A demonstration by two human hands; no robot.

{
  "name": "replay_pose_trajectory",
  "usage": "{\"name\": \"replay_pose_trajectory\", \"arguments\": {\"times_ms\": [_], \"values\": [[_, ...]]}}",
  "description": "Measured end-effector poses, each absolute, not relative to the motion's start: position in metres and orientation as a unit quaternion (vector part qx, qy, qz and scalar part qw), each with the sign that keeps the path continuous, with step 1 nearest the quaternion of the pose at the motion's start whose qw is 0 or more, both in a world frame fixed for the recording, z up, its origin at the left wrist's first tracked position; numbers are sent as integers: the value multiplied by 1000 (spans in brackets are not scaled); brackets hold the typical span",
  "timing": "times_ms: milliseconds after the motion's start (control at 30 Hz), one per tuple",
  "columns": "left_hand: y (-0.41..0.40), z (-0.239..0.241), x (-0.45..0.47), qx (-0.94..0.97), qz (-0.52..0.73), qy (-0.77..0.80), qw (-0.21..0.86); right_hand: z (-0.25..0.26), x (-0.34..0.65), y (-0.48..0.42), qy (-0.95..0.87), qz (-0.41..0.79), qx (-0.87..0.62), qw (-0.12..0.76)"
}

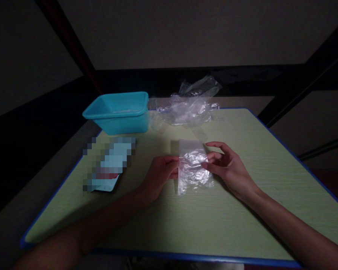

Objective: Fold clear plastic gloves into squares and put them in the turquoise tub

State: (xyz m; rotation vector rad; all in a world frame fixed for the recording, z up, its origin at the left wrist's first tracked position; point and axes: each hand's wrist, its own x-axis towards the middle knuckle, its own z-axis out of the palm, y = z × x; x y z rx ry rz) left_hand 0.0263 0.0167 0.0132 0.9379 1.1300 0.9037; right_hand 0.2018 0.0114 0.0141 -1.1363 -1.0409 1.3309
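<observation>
A small clear plastic bag (pixel 192 167) lies on the pale green table (pixel 214 221), near its middle. My left hand (pixel 160 174) pinches the bag's left edge between thumb and fingers. My right hand (pixel 228 165) is at the bag's right edge, with thumb and forefinger closed on the plastic and the other fingers loosely curled above it.
A turquoise plastic tub (pixel 118 111) stands at the table's back left. A heap of crumpled clear plastic bags (pixel 190 105) lies at the back middle. A flat blurred packet (pixel 108 163) rests left of my hands. The table has a blue rim; the surroundings are dark.
</observation>
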Motion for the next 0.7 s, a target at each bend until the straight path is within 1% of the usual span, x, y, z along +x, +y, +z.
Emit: {"name": "replay_pose_trajectory", "arguments": {"times_ms": [400, 700], "values": [[16, 13, 28, 415, 421, 512, 623, 13, 201, 12, -467, 507, -484, 538], [15, 17, 28, 421, 411, 486, 646, 12, 201, 12, -451, 507, -481, 555]]}}
